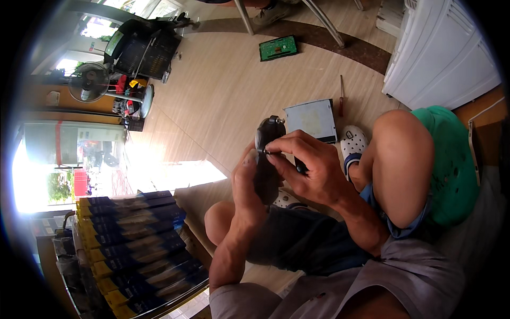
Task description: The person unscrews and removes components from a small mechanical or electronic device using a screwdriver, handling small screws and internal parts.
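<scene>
My left hand [246, 183] is wrapped round a dark, elongated device [269, 132] and holds it upright in front of me. A short metal stub juts from the right side of its top end. Against the device's side, my right hand [316, 167] pinches with thumb and fingertips at a small metallic piece, too small to name. A black rounded end [301, 166] shows beneath my right palm; I cannot tell what it belongs to. The lower part of the device is in shadow and partly hidden by my hands.
On the floor lie a flat grey metal box [312, 119], a screwdriver [341, 98] and a green circuit board [278, 48]. A white cabinet [443, 48] stands at the right. Rows of blue-and-yellow boxes [133, 234] fill a rack at lower left. A fan [89, 82] stands farther off.
</scene>
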A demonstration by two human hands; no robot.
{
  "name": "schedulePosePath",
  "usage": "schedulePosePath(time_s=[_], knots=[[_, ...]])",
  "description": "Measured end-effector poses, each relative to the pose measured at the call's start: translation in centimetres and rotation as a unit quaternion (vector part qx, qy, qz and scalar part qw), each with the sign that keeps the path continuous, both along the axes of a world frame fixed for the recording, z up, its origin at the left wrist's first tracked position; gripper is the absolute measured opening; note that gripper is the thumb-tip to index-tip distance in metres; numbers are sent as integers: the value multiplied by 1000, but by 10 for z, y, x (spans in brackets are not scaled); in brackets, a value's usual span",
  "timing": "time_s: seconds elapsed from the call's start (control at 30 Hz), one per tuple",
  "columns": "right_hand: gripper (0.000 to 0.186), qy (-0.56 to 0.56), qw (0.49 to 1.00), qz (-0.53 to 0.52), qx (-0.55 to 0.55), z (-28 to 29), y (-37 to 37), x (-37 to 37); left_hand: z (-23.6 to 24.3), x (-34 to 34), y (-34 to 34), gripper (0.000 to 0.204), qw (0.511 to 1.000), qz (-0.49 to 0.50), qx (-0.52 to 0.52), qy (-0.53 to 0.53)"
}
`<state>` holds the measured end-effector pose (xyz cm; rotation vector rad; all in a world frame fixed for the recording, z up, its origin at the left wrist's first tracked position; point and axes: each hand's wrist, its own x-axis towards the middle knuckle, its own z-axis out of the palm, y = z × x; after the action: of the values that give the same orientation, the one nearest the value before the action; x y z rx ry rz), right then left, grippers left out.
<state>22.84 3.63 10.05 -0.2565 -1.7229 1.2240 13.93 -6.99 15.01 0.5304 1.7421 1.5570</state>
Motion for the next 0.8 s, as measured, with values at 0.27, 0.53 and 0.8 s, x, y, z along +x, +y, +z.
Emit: schedulePosePath(time_s=[0.27, 0.53, 0.8], knots=[[21, -70, 997, 15, -26, 4, 2, 8, 0, 3, 1, 61, 1000, -8, 13, 0], [16, -47, 999, 1, -22, -2, 1, 6, -4, 3, -3, 56, 999, -19, 19, -20], [15, -18, 1000, 1, -16, 1, -6, -6, 0, -6, -10, 54, 999, -20, 30, -39]])
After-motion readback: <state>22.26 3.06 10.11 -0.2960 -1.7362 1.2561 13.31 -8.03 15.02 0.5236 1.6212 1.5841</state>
